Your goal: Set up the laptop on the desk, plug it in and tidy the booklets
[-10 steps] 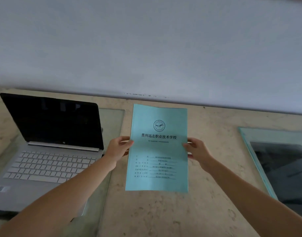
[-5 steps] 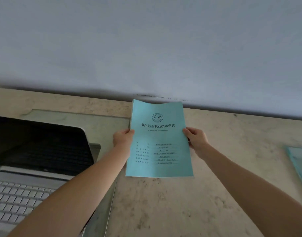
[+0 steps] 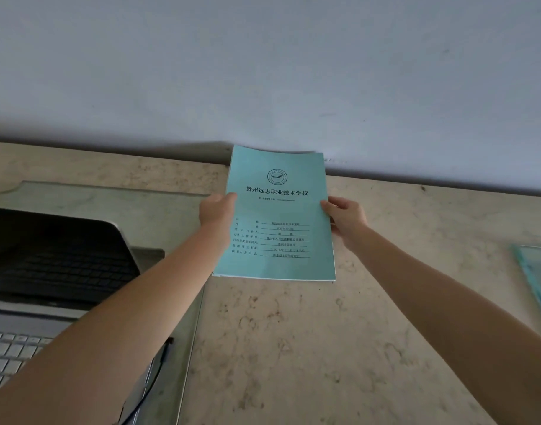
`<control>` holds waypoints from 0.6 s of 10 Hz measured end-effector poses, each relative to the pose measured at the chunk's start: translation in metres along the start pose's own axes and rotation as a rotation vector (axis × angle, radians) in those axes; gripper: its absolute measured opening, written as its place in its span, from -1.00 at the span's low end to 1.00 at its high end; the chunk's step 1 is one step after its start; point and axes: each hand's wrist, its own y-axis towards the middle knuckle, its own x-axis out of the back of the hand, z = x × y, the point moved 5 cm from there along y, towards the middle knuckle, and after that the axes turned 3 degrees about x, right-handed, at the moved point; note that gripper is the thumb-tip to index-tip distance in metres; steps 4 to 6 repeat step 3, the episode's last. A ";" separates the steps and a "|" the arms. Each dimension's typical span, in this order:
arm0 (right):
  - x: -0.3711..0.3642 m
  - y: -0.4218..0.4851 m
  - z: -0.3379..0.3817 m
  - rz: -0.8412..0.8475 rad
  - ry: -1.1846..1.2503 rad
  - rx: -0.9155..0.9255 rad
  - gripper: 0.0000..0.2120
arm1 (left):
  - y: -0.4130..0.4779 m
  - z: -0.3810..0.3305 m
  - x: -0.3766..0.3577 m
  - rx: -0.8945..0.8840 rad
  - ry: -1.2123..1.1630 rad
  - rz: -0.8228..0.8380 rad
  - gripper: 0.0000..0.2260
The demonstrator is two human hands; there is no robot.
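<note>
A teal booklet (image 3: 278, 216) with a printed cover is held face up over the marble desk (image 3: 324, 348), its top edge close to the wall. My left hand (image 3: 217, 210) grips its left edge and my right hand (image 3: 345, 217) grips its right edge. The open silver laptop (image 3: 57, 271) sits at the lower left, screen dark, partly hidden by my left forearm. A black cable (image 3: 158, 372) runs along the laptop's right side.
A glass sheet (image 3: 189, 317) lies under the laptop. The edge of another glass sheet (image 3: 536, 280) shows at the far right. A grey wall (image 3: 263, 72) rises straight behind the desk.
Both hands have carried the booklet away from me toward the wall. The view has shifted, so the laptop now sits lower and further left in frame.
</note>
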 end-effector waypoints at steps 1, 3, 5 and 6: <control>-0.001 -0.012 0.002 0.035 -0.033 0.018 -0.86 | -0.009 -0.006 0.003 -0.077 0.008 0.050 -0.90; 0.005 -0.049 0.028 0.050 -0.050 0.088 -0.86 | -0.047 -0.015 0.009 -0.227 0.114 0.141 -0.79; 0.005 -0.049 0.028 0.050 -0.050 0.088 -0.86 | -0.047 -0.015 0.009 -0.227 0.114 0.141 -0.79; 0.005 -0.049 0.028 0.050 -0.050 0.088 -0.86 | -0.047 -0.015 0.009 -0.227 0.114 0.141 -0.79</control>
